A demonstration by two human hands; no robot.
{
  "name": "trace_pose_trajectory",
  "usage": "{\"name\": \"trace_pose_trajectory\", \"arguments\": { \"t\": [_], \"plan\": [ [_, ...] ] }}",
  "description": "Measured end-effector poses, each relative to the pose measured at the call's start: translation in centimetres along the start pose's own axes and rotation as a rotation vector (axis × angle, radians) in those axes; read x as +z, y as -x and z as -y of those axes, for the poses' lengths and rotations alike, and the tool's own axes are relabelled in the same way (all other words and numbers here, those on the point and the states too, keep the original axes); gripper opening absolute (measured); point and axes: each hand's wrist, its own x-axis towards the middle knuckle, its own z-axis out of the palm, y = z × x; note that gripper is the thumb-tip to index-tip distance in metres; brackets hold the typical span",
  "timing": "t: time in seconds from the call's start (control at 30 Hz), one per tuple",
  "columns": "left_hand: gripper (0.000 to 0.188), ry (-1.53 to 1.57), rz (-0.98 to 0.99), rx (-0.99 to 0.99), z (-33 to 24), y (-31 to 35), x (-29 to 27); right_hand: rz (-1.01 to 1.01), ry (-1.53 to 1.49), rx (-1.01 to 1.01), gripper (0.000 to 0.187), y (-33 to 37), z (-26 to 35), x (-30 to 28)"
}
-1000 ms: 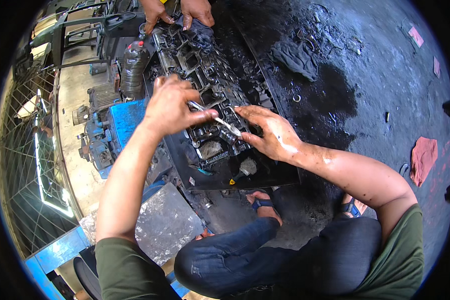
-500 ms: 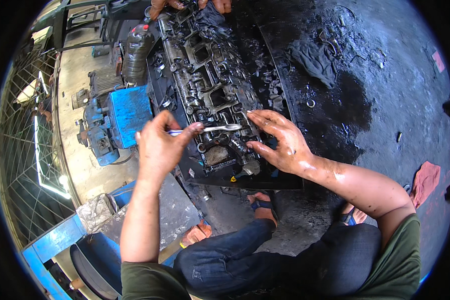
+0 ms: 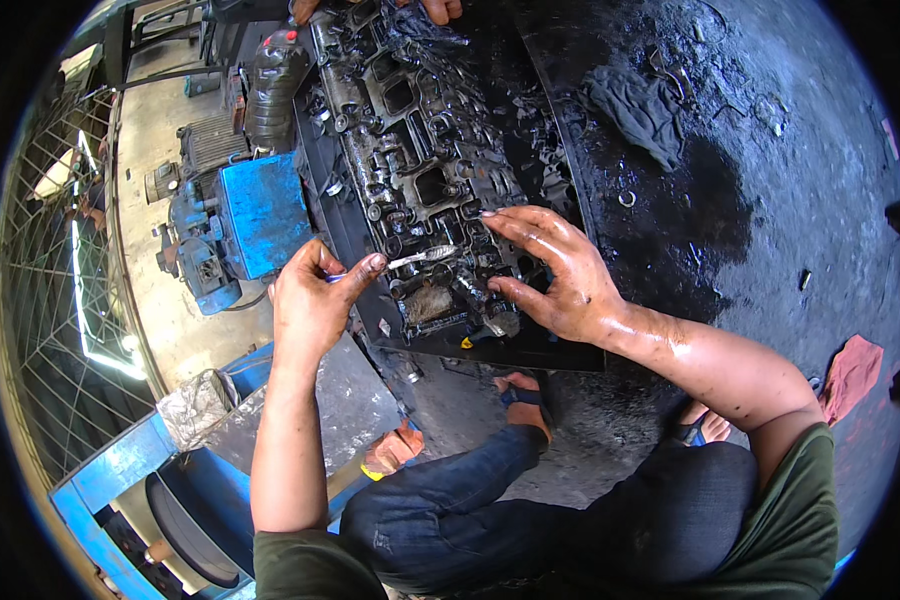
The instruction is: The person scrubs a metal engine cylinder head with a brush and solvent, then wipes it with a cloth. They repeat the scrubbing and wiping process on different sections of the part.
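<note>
A toothbrush (image 3: 410, 260) with a pale, blue-tinted handle is pinched between the thumb and fingers of my left hand (image 3: 310, 300). Its bristled end reaches over the near part of an oily engine cylinder head (image 3: 400, 155), which lies lengthwise away from me. Whether the bristles touch the metal I cannot tell. My right hand (image 3: 560, 275), shiny with oil, is at the right side of the cylinder head. Its thumb and fingers are spread apart around the near end, and nothing shows between them.
At the far end are another person's hands (image 3: 440, 10) near a dark cloth (image 3: 420, 35). To the left stand a dark bottle with a red cap (image 3: 275, 90) and a blue machine (image 3: 265, 215). A grey rag (image 3: 635, 112) and a red cloth (image 3: 852, 378) lie on the right.
The toothbrush and my left hand have shifted slightly left and down. My right hand stays near the same spot with its fingertips a little higher. The whole view has shifted slightly.
</note>
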Motion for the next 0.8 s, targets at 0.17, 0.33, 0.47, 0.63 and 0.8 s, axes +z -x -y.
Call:
{"name": "trace_pose_trajectory", "arguments": {
  "t": [0.17, 0.33, 0.47, 0.63, 0.8],
  "plan": [
    [0.063, -0.162, -0.085, 0.271, -0.9, 0.3, -0.2, 0.025, 0.035, 0.003, 0.066, 0.0, 0.4, -0.1],
    [0.064, -0.158, -0.043, 0.203, -1.4, 0.0, -0.6, 0.047, 0.031, 0.019, 0.062, -0.1, 0.4, -0.2],
    [0.064, -0.207, -0.069, 0.149, -0.6, 0.1, -1.0, 0.063, -0.018, 0.035, 0.059, -0.2, 0.7, -0.3],
    [0.064, -0.304, -0.127, 0.250, 0.5, 0.1, -1.5, 0.064, -0.040, 0.049, 0.061, -0.4, 0.9, -0.4],
    [0.062, -0.182, -0.300, 0.220, 0.6, -0.2, -1.0, 0.047, -0.013, 0.001, 0.062, -0.5, 0.7, -0.4]
  ]
}}
